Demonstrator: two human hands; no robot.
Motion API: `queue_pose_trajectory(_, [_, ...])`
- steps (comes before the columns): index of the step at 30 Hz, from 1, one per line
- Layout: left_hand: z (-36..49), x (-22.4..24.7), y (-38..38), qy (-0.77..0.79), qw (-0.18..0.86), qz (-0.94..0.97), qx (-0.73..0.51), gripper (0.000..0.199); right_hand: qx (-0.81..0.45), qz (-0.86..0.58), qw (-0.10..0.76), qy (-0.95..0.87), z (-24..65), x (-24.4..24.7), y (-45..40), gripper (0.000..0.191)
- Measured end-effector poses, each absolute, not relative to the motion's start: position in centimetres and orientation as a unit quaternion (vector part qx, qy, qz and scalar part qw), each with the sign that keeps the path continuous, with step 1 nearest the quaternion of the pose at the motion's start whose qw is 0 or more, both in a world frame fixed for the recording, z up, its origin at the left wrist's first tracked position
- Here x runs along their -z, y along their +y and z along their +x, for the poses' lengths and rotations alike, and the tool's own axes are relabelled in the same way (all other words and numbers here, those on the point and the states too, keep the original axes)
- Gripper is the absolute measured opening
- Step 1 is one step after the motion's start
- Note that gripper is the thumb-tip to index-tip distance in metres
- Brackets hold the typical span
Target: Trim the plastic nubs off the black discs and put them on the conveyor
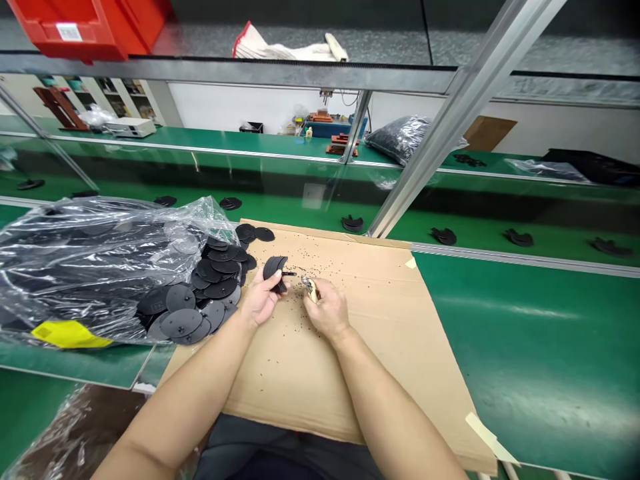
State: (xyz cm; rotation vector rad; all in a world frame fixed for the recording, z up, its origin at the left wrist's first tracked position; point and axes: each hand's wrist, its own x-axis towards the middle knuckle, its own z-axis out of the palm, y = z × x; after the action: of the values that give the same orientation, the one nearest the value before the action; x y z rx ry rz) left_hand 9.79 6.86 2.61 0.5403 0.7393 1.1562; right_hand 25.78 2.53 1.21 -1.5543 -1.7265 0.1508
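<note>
My left hand (261,300) grips a small stack of curved black plastic parts (275,269) above the cardboard sheet (395,327). A thin dark piece sticks out from the stack toward the right. Closed around a small hand tool (313,290) with pale handles, my right hand (327,308) is just right of the parts; the tool's metal tip points at them without clearly touching. Tiny dark bits are scattered over the cardboard around both hands. Left of my left hand, round black discs (183,321) spill from a clear plastic bag (100,247).
A green conveyor belt (320,203) beyond the cardboard carries several small piles of black parts. A slanting metal post (425,170) rises at the cardboard's far edge. Overhead, a shelf holds a red bin (100,30) and a white glove (285,51). Green table surface (530,340) extends right.
</note>
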Motion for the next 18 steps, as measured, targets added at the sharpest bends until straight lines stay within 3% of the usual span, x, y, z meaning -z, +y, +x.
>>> queue_pose_trajectory(9, [9.12, -2.46, 7.55, 0.324, 0.746, 0.244, -0.528, 0.038, -0.092, -0.623, 0.407, -0.662, 25.75, -1.39, 2.54, 0.018])
queue_pose_trajectory(14, [9.24, -2.7, 7.5, 0.352, 0.743, 0.247, -0.514, 0.044, -0.095, -0.613, 0.396, -0.677, 25.52, -1.4, 2.44, 0.022])
queue_pose_trajectory(18, [9.07, -2.75, 7.63, 0.359, 0.765, 0.211, -0.491, 0.033, -0.099, -0.607, 0.372, -0.695, 25.5, -1.53, 2.3, 0.022])
